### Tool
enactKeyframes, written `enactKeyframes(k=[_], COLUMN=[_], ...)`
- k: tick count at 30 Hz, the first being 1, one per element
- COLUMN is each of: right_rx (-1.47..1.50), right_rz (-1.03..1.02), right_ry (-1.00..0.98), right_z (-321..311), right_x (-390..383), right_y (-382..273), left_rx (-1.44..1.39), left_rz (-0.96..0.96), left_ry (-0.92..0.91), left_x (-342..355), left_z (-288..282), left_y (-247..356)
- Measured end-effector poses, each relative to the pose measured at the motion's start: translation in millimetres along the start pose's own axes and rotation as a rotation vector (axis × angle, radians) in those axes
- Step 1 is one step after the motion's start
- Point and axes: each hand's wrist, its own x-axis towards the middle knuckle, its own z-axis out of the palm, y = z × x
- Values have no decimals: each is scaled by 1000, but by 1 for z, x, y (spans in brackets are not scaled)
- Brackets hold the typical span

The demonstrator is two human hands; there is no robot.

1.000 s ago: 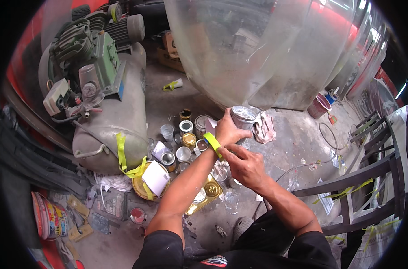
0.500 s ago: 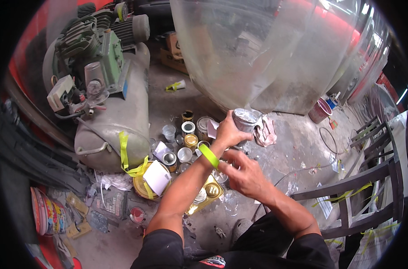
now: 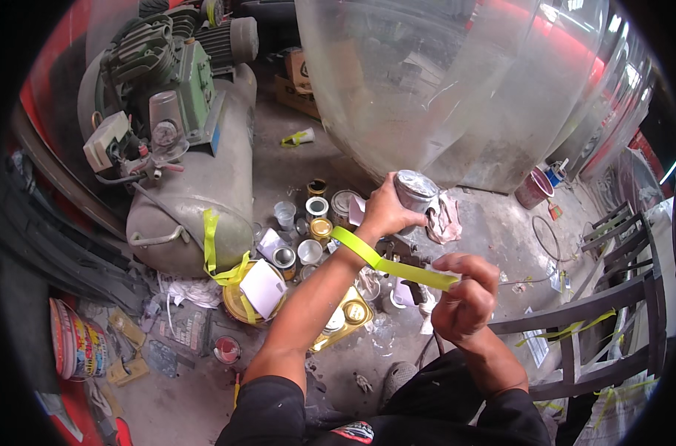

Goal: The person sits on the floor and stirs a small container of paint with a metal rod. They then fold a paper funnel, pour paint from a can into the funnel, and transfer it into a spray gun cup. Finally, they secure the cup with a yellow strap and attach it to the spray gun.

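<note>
My left hand (image 3: pixel 392 208) is closed round the side of a metal can (image 3: pixel 417 190) with a silvery top. A roll of yellow tape (image 3: pixel 353 242) sits around my left wrist like a bangle, and a flat strip (image 3: pixel 412 273) stretches from it rightward to my right hand (image 3: pixel 466 293), whose fingers pinch the strip's end. Below and left of the can stand several open and lidded tins and cups, including a gold tin (image 3: pixel 320 230), a white cup (image 3: pixel 309 252) and a square gold container (image 3: pixel 348 320). A pink rag (image 3: pixel 445 219) lies just right of the can.
A green compressor (image 3: pixel 171 82) on a grey tank (image 3: pixel 189 223) stands at left. Translucent sheeting (image 3: pixel 457 82) hangs ahead. A maroon bucket (image 3: pixel 534 187), a hose (image 3: pixel 553 238) and dark slatted frames (image 3: pixel 613 320) are at right; a colourful bucket (image 3: pixel 78 340) is at lower left.
My right hand has moved away from my left wrist to the right, drawing out a length of yellow tape. My left hand still grips the can, now slightly higher and further right.
</note>
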Motion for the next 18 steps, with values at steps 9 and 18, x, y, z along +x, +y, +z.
enactKeyframes(k=[9, 18], right_rx=[204, 9], right_rz=[398, 518], right_ry=[188, -551], right_z=[11, 15], right_x=[12, -20], right_y=[-1, 20], left_rx=[-92, -158], left_rz=[67, 134], left_ry=[10, 7], left_x=[1, 1], left_z=[-3, 10], left_y=[-23, -4])
